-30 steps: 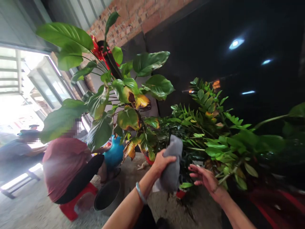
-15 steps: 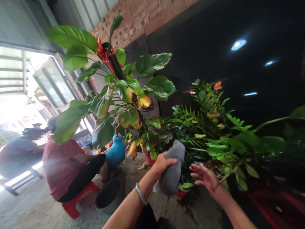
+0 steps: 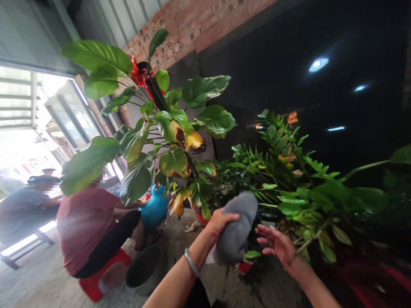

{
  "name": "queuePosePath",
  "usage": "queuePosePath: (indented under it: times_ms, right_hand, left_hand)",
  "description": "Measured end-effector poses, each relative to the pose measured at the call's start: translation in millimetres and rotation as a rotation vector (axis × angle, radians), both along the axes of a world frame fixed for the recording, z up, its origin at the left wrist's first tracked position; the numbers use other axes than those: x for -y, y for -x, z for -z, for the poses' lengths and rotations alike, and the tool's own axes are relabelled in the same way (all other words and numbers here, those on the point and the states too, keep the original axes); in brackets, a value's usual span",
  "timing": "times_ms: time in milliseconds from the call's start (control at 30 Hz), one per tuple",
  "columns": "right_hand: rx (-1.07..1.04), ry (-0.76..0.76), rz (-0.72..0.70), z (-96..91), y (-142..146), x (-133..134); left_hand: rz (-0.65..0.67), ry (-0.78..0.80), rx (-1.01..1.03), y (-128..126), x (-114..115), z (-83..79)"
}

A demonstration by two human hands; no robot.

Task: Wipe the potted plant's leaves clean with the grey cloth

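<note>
Grip: my left hand (image 3: 221,222) is clenched around the grey cloth (image 3: 236,233); my right hand (image 3: 279,247) is spread flat, pinching nothing.
Cloth: bunched against the leafy plant (image 3: 289,188), above a red pot (image 3: 244,267).
Care: I'd support each stem from beneath and wipe gently.
Nearby: metal basin (image 3: 144,269).

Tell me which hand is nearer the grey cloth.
Left. The left hand grips the grey cloth at its upper left side. The right hand is open just to the cloth's right, fingers spread toward it, not touching.
</note>
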State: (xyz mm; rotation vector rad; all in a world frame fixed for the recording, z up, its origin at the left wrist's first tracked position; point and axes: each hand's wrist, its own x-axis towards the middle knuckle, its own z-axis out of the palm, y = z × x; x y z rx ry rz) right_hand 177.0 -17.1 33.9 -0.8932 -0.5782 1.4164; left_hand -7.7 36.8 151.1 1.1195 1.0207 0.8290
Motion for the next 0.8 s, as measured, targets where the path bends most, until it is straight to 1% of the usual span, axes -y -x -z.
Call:
queuePosePath:
  times_ms: [33,67,100,133,167,200,267,300,333,367,400,467,533,567,600,633,667,700,767,800]
  right_hand:
    - [0.007,-0.006,0.006,0.8,0.7,0.9]
    - [0.007,-0.009,0.012,1.2,0.3,1.5]
    - [-0.001,-0.003,0.019,1.3,-1.0,1.6]
    - [-0.011,0.007,0.013,1.2,-3.2,1.1]
    - [-0.019,0.021,-0.007,1.0,-5.9,0.0]
    - [-0.025,0.034,-0.039,1.0,-8.7,-1.5]
    - [-0.027,0.048,-0.111,1.4,-12.8,-4.6]
    - [-0.028,0.046,-0.141,1.9,-13.5,-5.7]
    - [-0.032,0.042,-0.145,2.4,-13.2,-6.1]
    - [-0.039,0.035,-0.127,2.8,-11.8,-5.6]
    - [-0.044,0.023,-0.098,3.0,-9.8,-4.4]
    - [-0.036,-0.003,-0.032,2.5,-4.9,-0.2]
    - [-0.007,-0.028,-0.009,0.3,-1.2,4.4]
    - [0.008,-0.034,-0.019,-1.2,-0.3,6.0]
    - [0.020,-0.032,-0.022,-2.8,0.0,7.0]
    - [0.027,-0.023,-0.019,-4.5,-0.3,7.3]
    - [0.029,-0.004,-0.008,-5.9,-1.0,6.8]
    - [0.028,0.026,0.004,-7.1,-2.0,5.6]
    - [0.018,0.086,0.019,-7.9,-3.8,2.3]
    - [0.009,0.104,0.002,-7.6,-4.6,0.7]
  left_hand:
    - [0.048,0.045,-0.058,2.8,3.9,7.4]
    - [0.105,0.074,-0.080,6.1,8.4,11.1]
    - [0.158,0.084,-0.068,9.4,12.5,10.0]
    - [0.201,0.079,-0.033,12.4,15.5,4.3]
    - [0.219,0.052,0.013,14.6,16.5,-5.1]
    - [0.216,0.009,0.060,15.8,15.3,-16.6]
    - [0.144,-0.098,0.139,15.6,7.4,-37.8]
    - [0.092,-0.134,0.163,14.4,2.4,-43.7]
    - [0.040,-0.150,0.172,12.7,-1.8,-44.8]
    - [-0.008,-0.141,0.157,10.8,-4.1,-40.8]
    - [-0.039,-0.112,0.117,8.9,-3.6,-32.2]
    - [-0.034,-0.031,-0.010,7.1,5.8,-7.2]
    - [0.083,0.037,-0.095,8.6,21.9,15.1]
    - [0.149,0.063,-0.095,10.2,29.4,20.6]
    - [0.198,0.072,-0.066,11.8,34.8,21.1]
    - [0.217,0.066,-0.019,13.2,37.2,16.6]
    - [0.205,0.041,0.041,14.0,36.2,7.9]
    - [0.163,-0.001,0.104,14.4,32.0,-3.4]
    - [0.029,-0.098,0.206,13.9,17.2,-25.6]
    - [-0.039,-0.136,0.233,13.1,9.1,-32.8]
